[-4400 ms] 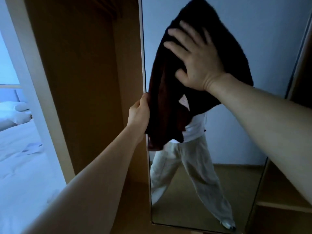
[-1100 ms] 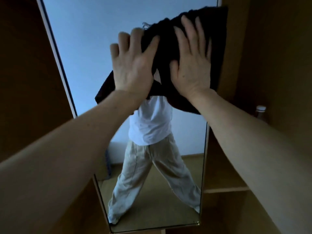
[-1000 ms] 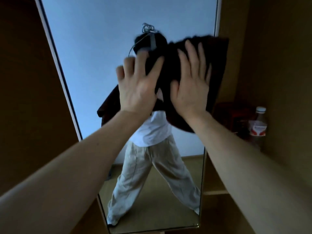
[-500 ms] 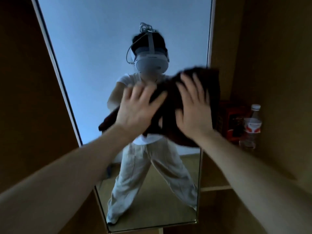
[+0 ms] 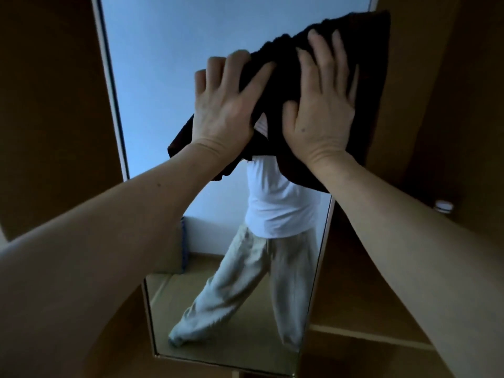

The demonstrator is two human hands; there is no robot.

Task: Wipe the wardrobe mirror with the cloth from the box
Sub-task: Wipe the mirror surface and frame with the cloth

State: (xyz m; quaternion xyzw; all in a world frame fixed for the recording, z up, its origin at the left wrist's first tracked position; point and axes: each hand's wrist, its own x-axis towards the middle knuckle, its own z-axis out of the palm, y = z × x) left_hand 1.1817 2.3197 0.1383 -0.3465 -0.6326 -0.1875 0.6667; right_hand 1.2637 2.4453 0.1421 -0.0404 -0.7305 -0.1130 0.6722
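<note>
Firmly pressed, the left hand point(image 5: 223, 110) and right hand point(image 5: 319, 113) lie flat, fingers spread, pinning the cloth point(image 5: 371, 50) high against the mirror point(image 5: 163, 77) near its right edge; even pressure and overlapping strokes should prevent streaks.

The cloth point(image 5: 283, 69) under the fingers point(image 5: 317, 55) is plain dark brown, almost black. Left of them the mirror point(image 5: 152, 77) shows pale blue.

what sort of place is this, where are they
Probably a bedroom or dressing corner in a home, at a wardrobe: a tall mirror between its brown wooden sides, and a shelf to the right.
</note>
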